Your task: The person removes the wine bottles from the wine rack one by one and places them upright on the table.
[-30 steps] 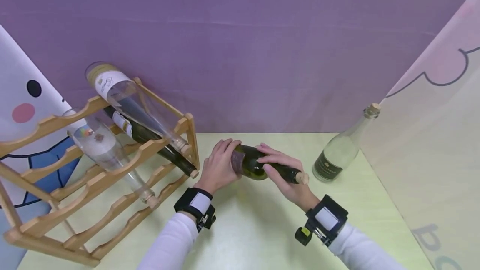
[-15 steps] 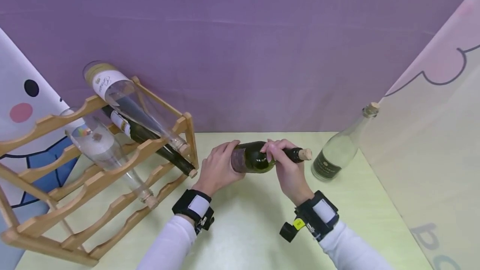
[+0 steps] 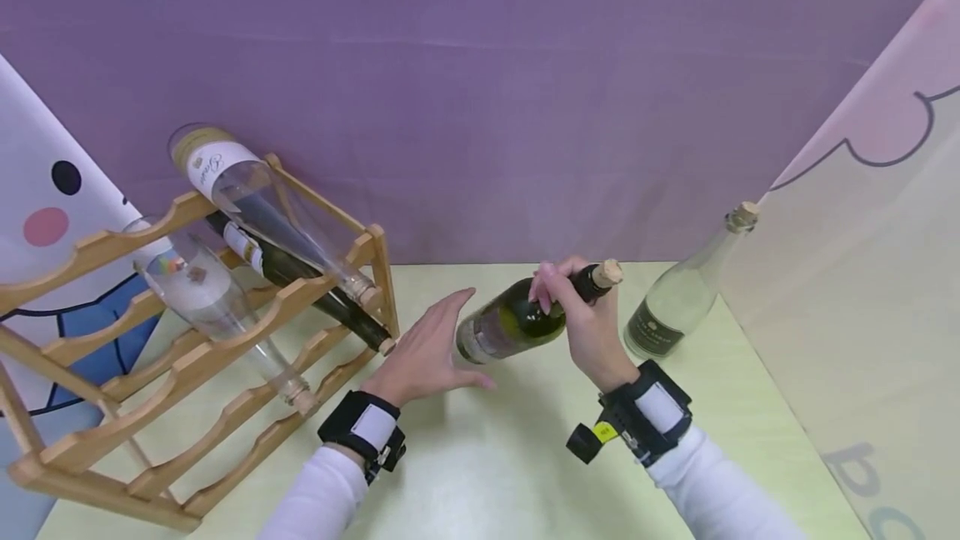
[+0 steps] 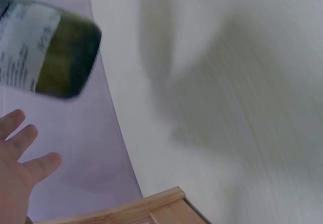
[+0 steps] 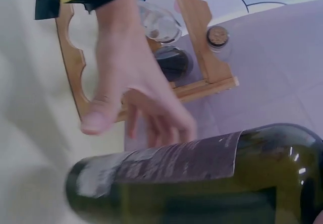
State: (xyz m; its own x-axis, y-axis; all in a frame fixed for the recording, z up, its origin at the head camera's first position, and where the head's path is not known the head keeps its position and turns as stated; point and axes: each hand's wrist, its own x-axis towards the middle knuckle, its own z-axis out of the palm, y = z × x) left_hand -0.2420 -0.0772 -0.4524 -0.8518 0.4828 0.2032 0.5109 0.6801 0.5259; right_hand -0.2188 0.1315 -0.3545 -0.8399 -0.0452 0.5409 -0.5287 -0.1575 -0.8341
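A dark green wine bottle [image 3: 498,329] with a cork in its mouth is tilted over the table, base to the left. My right hand [image 3: 581,315] grips it around the neck and shoulder, the cork showing past the fingers. Near the bottle's base, my left hand [image 3: 427,350] is spread, thumb and fingers straight and apart from the glass. In the left wrist view the base and pale label of the green bottle [image 4: 45,47] hang above the left fingers [image 4: 43,167]. The right wrist view shows the label side of the bottle [image 5: 176,168] close up.
At the left stands a wooden wine rack [image 3: 191,373]. It holds a clear bottle with a white label [image 3: 255,198], a dark bottle [image 3: 288,269] and another clear bottle [image 3: 202,290]. A corked clear bottle [image 3: 678,298] stands upright at the right, by the wall [image 3: 525,107].
My left hand has let go of the bottle's base and opened, drawing slightly left and down. The right hand has curled around the neck and tilted the cork end up.
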